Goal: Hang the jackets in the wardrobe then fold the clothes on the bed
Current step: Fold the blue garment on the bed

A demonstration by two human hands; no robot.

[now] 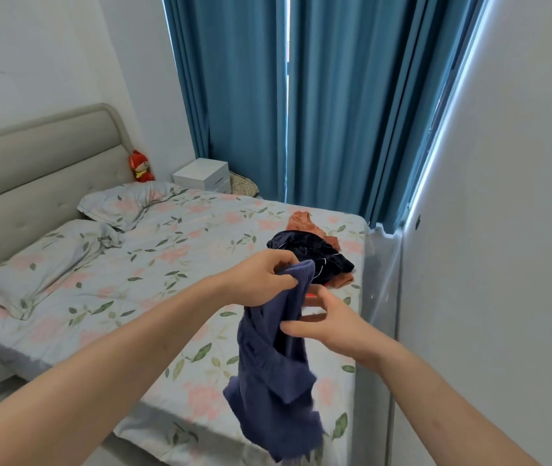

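Note:
A blue-purple garment [274, 371] hangs in the air over the bed's near corner. My left hand [261, 280] grips its top edge in a fist. My right hand [328, 322] pinches the cloth a little lower, from the right side. Behind them on the floral bed sheet [153, 264] lies a crumpled dark navy garment [311, 255] on top of an orange one [301, 222]. No wardrobe is in view.
Two pillows [126, 205] lie by the padded headboard [32, 176], with a red doll [140, 166] in the corner. A white nightstand [202, 174] stands beside the blue curtains [301, 105]. A white wall [503, 230] runs close along the right.

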